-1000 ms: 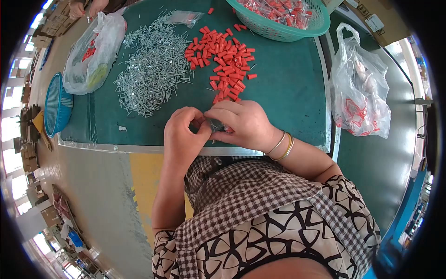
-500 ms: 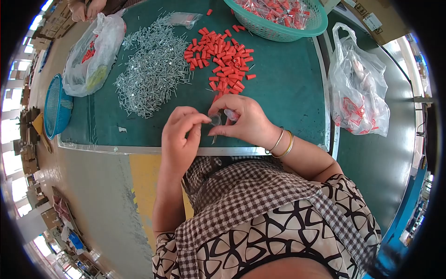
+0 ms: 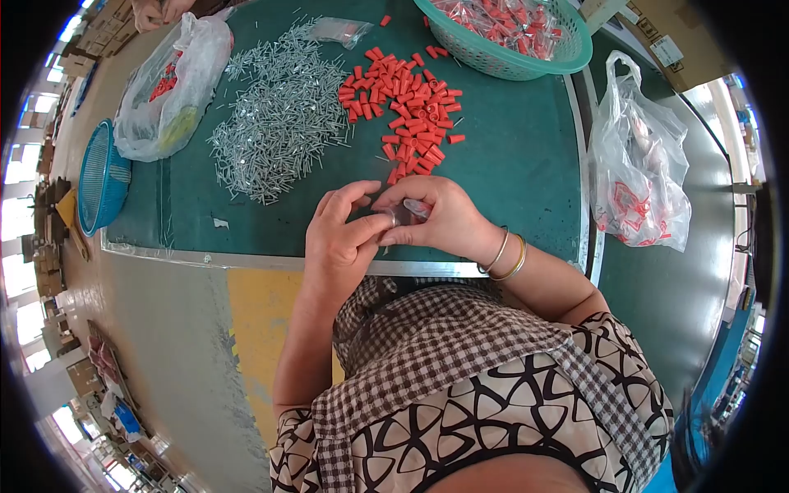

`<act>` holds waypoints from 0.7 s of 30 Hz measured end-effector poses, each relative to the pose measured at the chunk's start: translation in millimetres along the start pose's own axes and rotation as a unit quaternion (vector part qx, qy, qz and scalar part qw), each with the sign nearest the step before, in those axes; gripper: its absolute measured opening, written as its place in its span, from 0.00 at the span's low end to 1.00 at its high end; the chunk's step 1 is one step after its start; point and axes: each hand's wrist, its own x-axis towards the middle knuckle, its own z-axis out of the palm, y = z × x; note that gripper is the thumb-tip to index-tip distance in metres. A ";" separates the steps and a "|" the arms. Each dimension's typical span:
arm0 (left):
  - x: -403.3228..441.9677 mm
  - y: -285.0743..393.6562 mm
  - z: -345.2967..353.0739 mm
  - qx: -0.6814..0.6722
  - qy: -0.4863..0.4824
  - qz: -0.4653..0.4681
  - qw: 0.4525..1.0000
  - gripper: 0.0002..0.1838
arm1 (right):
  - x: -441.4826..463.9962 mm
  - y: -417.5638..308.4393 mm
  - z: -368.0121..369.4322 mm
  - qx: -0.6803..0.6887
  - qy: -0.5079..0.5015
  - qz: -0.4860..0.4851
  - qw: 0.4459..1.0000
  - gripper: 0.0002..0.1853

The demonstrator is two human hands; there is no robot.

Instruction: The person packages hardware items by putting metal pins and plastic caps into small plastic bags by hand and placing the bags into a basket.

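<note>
Near the table's front edge, my right hand (image 3: 440, 215) grips a small clear plastic bag (image 3: 417, 209). My left hand (image 3: 341, 230) meets it from the left, thumb and fingertips pinched at the bag's edge; what exactly lies between them is too small to tell. Just beyond my hands lie many red conical caps (image 3: 419, 107) in a loose pile. A large heap of silvery screws or nails (image 3: 279, 115) spreads to the left of the caps. Both piles rest on the green table top (image 3: 509, 164).
A green basket (image 3: 493, 62) of bagged red parts stands at the back. A white plastic bag (image 3: 173, 99) and a blue basket (image 3: 103, 177) are at the left, another plastic bag (image 3: 641, 164) at the right. Another person's hands (image 3: 160, 12) show at the top left.
My left hand has opened away from the right hand, then come back against the bag's edge. The view has shifted slightly.
</note>
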 end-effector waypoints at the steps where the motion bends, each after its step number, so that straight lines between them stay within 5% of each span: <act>1: 0.1 0.6 0.1 -0.029 -0.002 -0.013 0.999 0.15 | -0.2 -1.2 -0.2 0.017 0.004 0.004 1.000 0.21; 7: 4.4 -0.8 -8.8 -0.196 0.063 -0.142 0.968 0.12 | 0.6 3.0 -1.2 0.079 0.041 0.012 0.996 0.21; 10: 11.7 -23.5 -20.7 -0.011 0.075 -0.281 0.957 0.07 | 1.4 3.0 1.9 0.108 0.059 -0.007 0.992 0.21; 16: 35.4 -57.1 -7.9 0.309 0.002 -0.184 0.933 0.05 | -0.9 -8.5 -2.1 0.037 0.041 0.017 0.998 0.21; 21: 44.3 -60.0 -6.6 0.372 -0.068 -0.109 0.919 0.02 | -1.0 -6.2 -3.1 0.038 0.050 -0.003 0.998 0.20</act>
